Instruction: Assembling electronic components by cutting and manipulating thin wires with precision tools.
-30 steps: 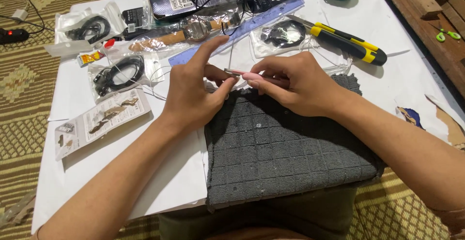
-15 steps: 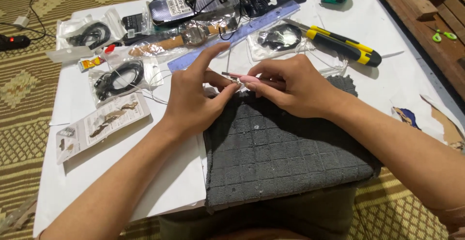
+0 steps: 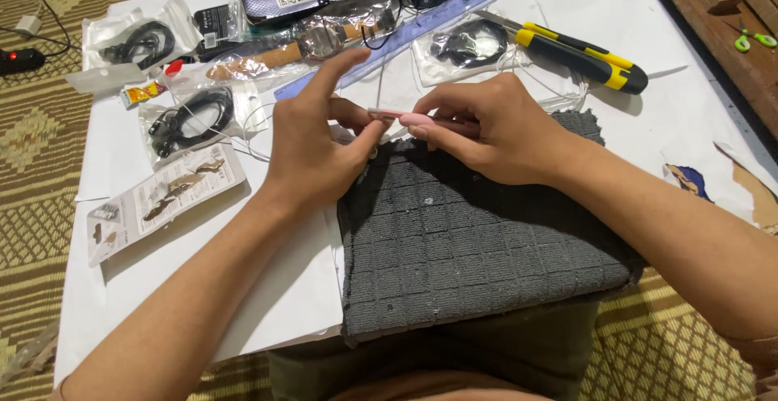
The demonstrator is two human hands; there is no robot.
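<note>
The slim pink tool [image 3: 405, 117] lies crosswise between both hands, above the grey cloth's [image 3: 470, 247] far edge: right hand [image 3: 494, 130] pinches one end, left hand [image 3: 312, 146] the other.

A white sheet [image 3: 648, 117] covers the patterned floor mat [image 3: 32, 174]. On the sheet, a grey cloth [image 3: 478, 247] lies nearest. Beyond the cloth lie a yellow-black utility knife [image 3: 587, 57], a blue ruler [image 3: 421, 24] and bagged cables [image 3: 194, 117].

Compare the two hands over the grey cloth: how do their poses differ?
The left hand has its index finger raised and points its fingers rightward; the right hand is curled, knuckles up, fingers pointing left. Both pinch the same slim pink tool above the grey cloth.
</note>
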